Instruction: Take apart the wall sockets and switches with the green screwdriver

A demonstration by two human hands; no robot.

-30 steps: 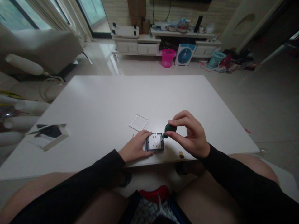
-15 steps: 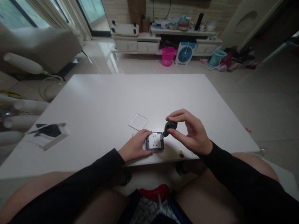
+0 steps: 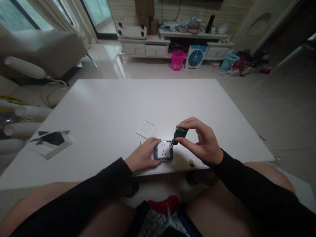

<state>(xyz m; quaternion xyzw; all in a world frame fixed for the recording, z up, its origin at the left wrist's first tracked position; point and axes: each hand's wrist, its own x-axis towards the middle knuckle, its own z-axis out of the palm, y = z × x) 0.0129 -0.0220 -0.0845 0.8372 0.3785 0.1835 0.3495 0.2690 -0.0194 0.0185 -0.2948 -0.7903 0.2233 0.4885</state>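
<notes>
A wall socket [image 3: 163, 150] with a white face and dark frame lies near the front edge of the white table [image 3: 118, 105]. My left hand [image 3: 144, 153] grips it from the left, thumb along the near side and fingers at the far side. Between the thumb and fingers of my right hand [image 3: 201, 138] is a screwdriver [image 3: 179, 134] with a green and black handle. Its shaft slants down to the right side of the socket's frame; the exact tip contact is too small to make out. Behind the socket lies a clear square cover frame [image 3: 146, 129].
A small yellow figure [image 3: 191, 163] lies near the front edge, right of the socket. At the table's left is an open white box [image 3: 58, 146] with dark contents. Beyond the table stand a pink basket [image 3: 178, 61] and a blue fan [image 3: 196, 57].
My right hand has shifted very slightly, with the screwdriver handle turned a little in its fingers. The left hand and socket stay nearly in place.
</notes>
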